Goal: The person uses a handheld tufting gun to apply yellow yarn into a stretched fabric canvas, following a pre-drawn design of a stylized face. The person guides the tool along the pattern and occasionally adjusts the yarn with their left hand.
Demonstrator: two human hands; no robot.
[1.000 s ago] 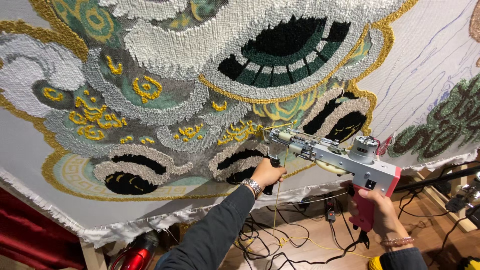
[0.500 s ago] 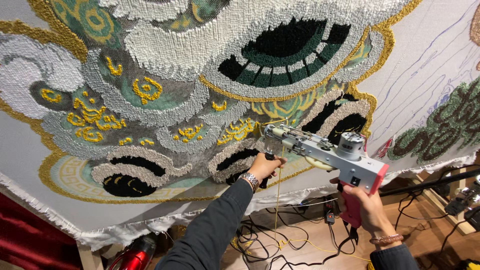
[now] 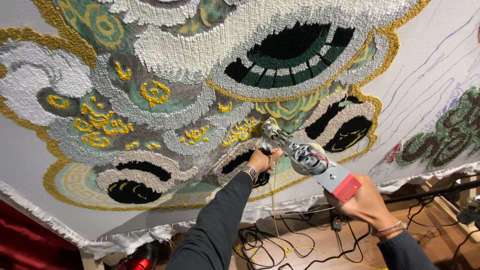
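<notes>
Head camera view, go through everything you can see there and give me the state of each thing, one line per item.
Tufting gun: held in both hands, tip against the cloth.
Left hand: gripping the gun's front handle.
Right hand: gripping the rear handle.
Backing cloth: stretched taut, partly tufted, right side only sketched.
Yellow yarn: hanging slack from the gun down to the floor.
Black cables: tangled on the floor.

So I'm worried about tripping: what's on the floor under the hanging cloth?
Under the stretched tufting cloth, tangled black cables and a loose yellow yarn strand lie on the wooden floor. A red object sits lower left. The arms hide part of the floor.
</notes>
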